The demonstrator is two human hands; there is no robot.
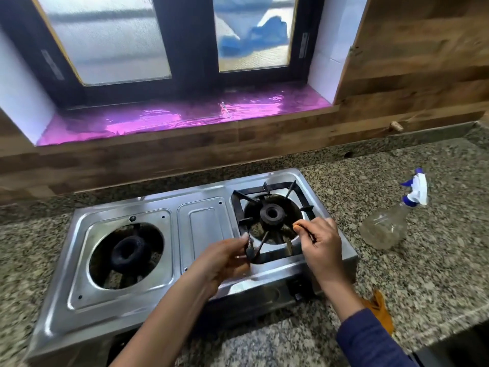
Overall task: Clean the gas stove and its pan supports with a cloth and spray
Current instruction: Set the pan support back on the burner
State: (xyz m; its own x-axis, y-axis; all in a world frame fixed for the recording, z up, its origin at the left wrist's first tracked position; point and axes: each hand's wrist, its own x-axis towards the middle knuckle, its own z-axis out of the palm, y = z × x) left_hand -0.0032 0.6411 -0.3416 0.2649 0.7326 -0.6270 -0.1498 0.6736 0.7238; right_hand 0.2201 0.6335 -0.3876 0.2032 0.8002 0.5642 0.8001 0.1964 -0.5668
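The steel two-burner gas stove (201,223) sits on the counter (436,260). Its left burner (127,251) is bare. A black square pan support (277,186) lies over the right burner (272,213), gripped at its front left corner by the left hand (225,258) and on its right side by the right hand (321,243). A clear spray bottle (383,229) with a blue-and-white trigger stands right of the stove. An orange cloth (379,311) lies near the counter's front edge.

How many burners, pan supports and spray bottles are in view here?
Burners: 2, left burner, right burner
Pan supports: 1, the pan support on the right burner, gripped by the left hand
Spray bottles: 1, the spray bottle lying on the counter
Total: 4
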